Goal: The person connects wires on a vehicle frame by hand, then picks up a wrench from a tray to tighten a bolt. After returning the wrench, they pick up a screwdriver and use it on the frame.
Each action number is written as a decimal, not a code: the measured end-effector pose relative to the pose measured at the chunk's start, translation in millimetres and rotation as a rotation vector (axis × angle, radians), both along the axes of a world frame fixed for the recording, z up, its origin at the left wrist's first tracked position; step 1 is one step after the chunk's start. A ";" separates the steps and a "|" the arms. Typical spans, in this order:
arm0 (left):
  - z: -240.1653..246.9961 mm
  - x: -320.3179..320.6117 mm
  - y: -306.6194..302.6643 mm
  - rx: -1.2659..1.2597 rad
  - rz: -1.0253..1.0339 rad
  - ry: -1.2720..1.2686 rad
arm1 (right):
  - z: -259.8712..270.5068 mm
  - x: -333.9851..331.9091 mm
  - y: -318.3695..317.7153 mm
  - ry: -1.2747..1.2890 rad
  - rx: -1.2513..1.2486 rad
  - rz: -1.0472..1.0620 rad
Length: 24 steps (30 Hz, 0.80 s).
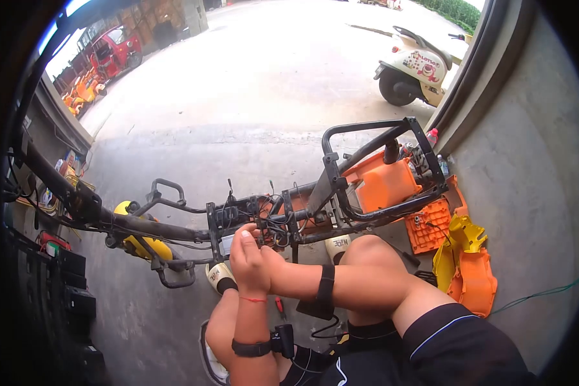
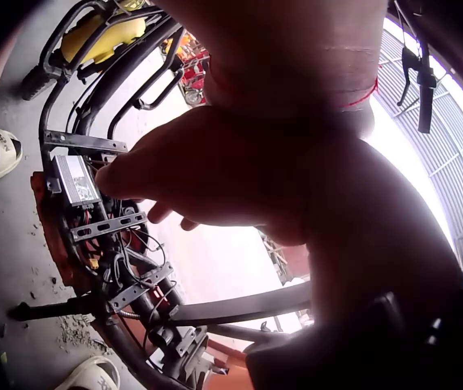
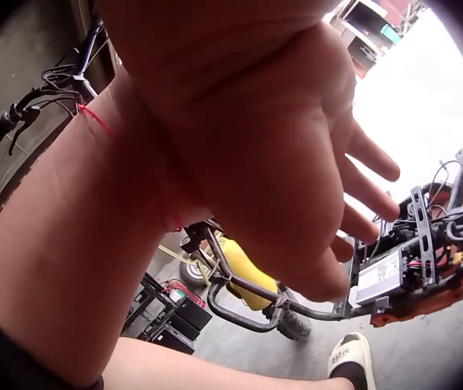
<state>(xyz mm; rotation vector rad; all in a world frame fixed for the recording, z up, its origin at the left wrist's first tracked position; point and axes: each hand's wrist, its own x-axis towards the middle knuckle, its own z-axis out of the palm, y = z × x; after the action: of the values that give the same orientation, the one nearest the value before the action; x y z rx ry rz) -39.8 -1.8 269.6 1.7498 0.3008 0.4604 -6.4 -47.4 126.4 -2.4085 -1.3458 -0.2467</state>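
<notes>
My left hand [image 1: 244, 254], with a thin red string round its wrist, is raised over the frame with relaxed fingers. Across it comes my right hand [image 1: 271, 267], meeting it near the base of the thumb; its fingers are largely hidden there, so I cannot tell how they lie. In the right wrist view, loosely spread fingers [image 3: 367, 191] show beyond the overlapping hands. Just below lies a silver, finned box [image 2: 75, 179] in the black bike frame [image 1: 154, 226], among loose cables [image 1: 273, 225] and slotted metal brackets [image 2: 108, 227].
A red-handled screwdriver [image 1: 280, 309] lies on the floor between my legs. Orange panels [image 1: 429, 225] and yellow panels [image 1: 453, 251] sit at the right, black boxes [image 1: 77, 302] at the left. Outside stand a cream scooter [image 1: 418, 67] and a red vehicle [image 1: 117, 51].
</notes>
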 end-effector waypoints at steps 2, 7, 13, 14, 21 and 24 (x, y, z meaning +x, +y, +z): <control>-1.8 -1.4 0.9 -0.013 0.039 0.041 | -8.8 3.3 6.9 0.046 -0.112 -0.021; -1.2 2.2 7.1 0.045 0.245 0.054 | 60.5 -3.3 11.7 0.179 -0.514 -0.003; -15.5 20.6 35.4 0.198 0.360 -0.006 | 154.0 -31.7 -4.2 0.200 -0.990 0.263; -14.8 21.0 50.4 0.264 0.375 -0.018 | 163.7 -28.8 -6.0 0.274 -1.014 0.283; -5.0 -14.7 101.3 0.081 0.362 0.041 | 139.3 -5.7 -35.7 0.112 -0.654 0.197; -2.1 -16.4 92.5 0.152 0.346 0.061 | 139.2 -0.9 -33.3 0.053 -0.486 0.194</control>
<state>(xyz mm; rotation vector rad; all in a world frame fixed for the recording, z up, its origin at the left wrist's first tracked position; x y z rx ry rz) -56.2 90.7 267.5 1.8685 0.6322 0.6938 -7.4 -80.7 265.5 -2.6053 -1.7633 0.2211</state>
